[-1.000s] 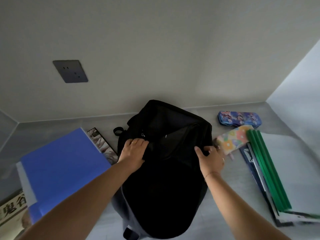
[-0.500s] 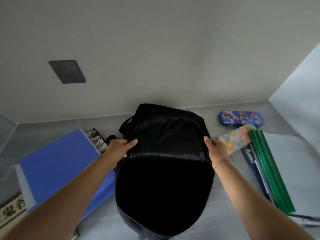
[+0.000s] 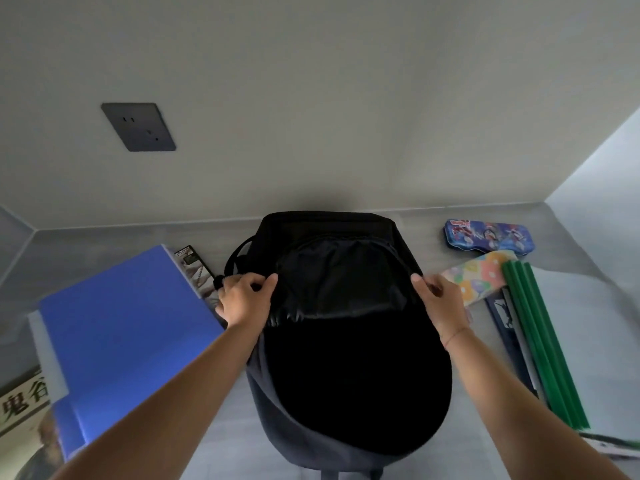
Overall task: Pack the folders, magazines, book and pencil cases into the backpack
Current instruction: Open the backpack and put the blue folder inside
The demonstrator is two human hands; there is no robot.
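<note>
A black backpack stands on the grey table in front of me, its top held wide. My left hand grips the left rim of the opening and my right hand grips the right rim. A blue folder lies to the left over a magazine, with a book at the lower left. On the right lie a blue tin pencil case, a flowered pencil case and clear folders with green spines.
A pale wall runs close behind the backpack, with a dark socket plate at the upper left. A side wall closes the right end of the table. Grey table surface shows around the items.
My hands slid from the backpack's front to its rim and pulled the opening apart. The bag now stands more upright and its dark inside shows.
</note>
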